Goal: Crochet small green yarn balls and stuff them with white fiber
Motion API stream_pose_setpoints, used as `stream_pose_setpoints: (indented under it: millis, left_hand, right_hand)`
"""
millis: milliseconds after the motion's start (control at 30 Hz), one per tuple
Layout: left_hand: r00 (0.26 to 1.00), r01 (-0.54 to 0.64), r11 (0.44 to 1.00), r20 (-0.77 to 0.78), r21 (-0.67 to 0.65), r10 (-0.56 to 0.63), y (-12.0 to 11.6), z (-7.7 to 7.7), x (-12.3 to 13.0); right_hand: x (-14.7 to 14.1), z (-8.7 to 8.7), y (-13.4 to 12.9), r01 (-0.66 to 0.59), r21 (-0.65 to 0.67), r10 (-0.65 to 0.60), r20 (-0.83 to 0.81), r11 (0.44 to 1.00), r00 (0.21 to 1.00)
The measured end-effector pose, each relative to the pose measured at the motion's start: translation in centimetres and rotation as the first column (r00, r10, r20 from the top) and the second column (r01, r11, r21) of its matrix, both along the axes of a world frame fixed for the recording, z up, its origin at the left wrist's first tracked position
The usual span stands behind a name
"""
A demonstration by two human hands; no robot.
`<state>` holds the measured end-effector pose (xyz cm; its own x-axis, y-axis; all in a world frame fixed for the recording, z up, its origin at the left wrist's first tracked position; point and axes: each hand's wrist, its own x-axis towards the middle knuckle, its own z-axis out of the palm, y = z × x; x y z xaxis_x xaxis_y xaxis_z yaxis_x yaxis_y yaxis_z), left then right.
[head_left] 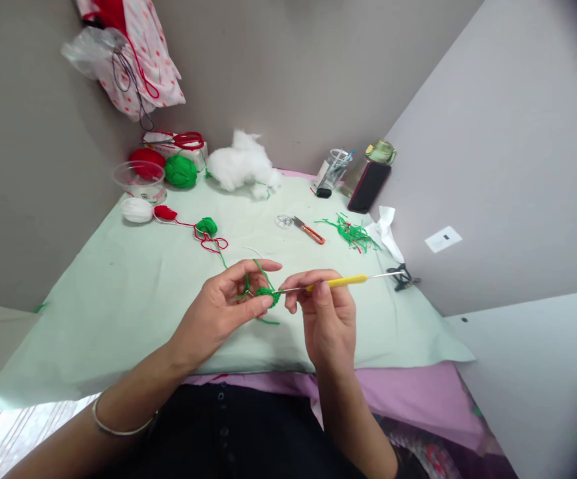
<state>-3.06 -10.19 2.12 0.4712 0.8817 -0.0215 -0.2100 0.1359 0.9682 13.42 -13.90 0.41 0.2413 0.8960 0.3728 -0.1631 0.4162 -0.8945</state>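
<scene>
My left hand (229, 299) pinches a small green crochet piece (267, 295) between thumb and fingers. Green yarn loops over its raised index finger, and a short tail hangs below the piece. My right hand (326, 309) grips a crochet hook (348, 281) by its yellow handle; the metal shaft points left and its tip meets the green piece. The hook's other metal end sticks out to the right. From my left hand the working strand runs back to a small green yarn ball (205, 227), with red yarn tangled beside it.
White stuffing (243, 163) lies at the back. At the back left are a clear plastic tub (139, 183), yarn balls and red-handled scissors (187, 140). Thread snips (309, 230) and green yarn scraps (354, 234) lie right of centre. A phone (369, 187) leans against a bottle (379, 154).
</scene>
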Motion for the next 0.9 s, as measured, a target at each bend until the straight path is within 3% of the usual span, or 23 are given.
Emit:
stream_pose_setpoints:
  millis: [167, 333, 433, 500, 533, 600, 667, 733, 833, 900]
  left_hand:
    - [0.989, -0.074, 0.990, -0.118, 0.124, 0.089, 0.0, 0.2, -0.1]
    - [0.962, -0.200, 0.957, -0.141, 0.211, 0.233, -0.8, 0.7, 0.3]
    - [0.973, -0.223, 0.971, -0.035, 0.087, 0.227, -1.2, 0.9, 0.7]
    - [0.987, -0.114, 0.986, 0.097, -0.120, 0.125, -1.2, 0.7, 0.9]
    - [0.983, -0.030, 0.974, 0.171, -0.226, 0.071, -1.1, 0.6, 0.9]
    - [0.958, 0.094, 0.926, 0.287, -0.367, 0.016, -0.7, 0.4, 0.8]
    - [0.945, 0.105, 0.914, 0.326, -0.392, 0.031, -0.4, 0.4, 0.7]
    - [0.947, 0.071, 0.933, 0.318, -0.353, 0.049, -0.4, 0.4, 0.6]
    - [0.964, 0.036, 0.960, 0.262, -0.277, 0.040, -0.7, 0.5, 0.9]
    - [0.975, -0.021, 0.973, 0.210, -0.231, 0.071, -1.0, 0.4, 1.1]
  right_hand:
    - [-0.1, 0.3, -0.6, 0.071, 0.090, -0.085, 0.162, 0.993, 0.983]
    - [-0.3, -0.3, -1.2, 0.099, 0.333, -0.254, 0.460, 0.938, 0.851]
    - [-0.7, -1.3, -1.1, 0.161, 0.490, -0.463, 0.595, 0.857, 0.657]
    - [-0.9, -1.6, -1.0, 0.199, 0.580, -0.575, 0.588, 0.790, 0.569]
    - [-1.0, -1.6, -0.9, 0.210, 0.587, -0.581, 0.566, 0.782, 0.584]
    - [-1.0, -1.1, -0.8, 0.240, 0.496, -0.498, 0.491, 0.834, 0.715]
    - [-0.8, -0.3, -0.7, 0.252, 0.346, -0.375, 0.357, 0.904, 0.856]
    - [-0.7, 0.3, -0.5, 0.214, 0.228, -0.266, 0.229, 0.950, 0.936]
    - [-0.7, 0.5, -0.2, 0.135, 0.164, -0.167, 0.199, 0.977, 0.966]
    - [-0.8, 0.2, -0.2, 0.149, 0.178, -0.193, 0.260, 0.973, 0.946]
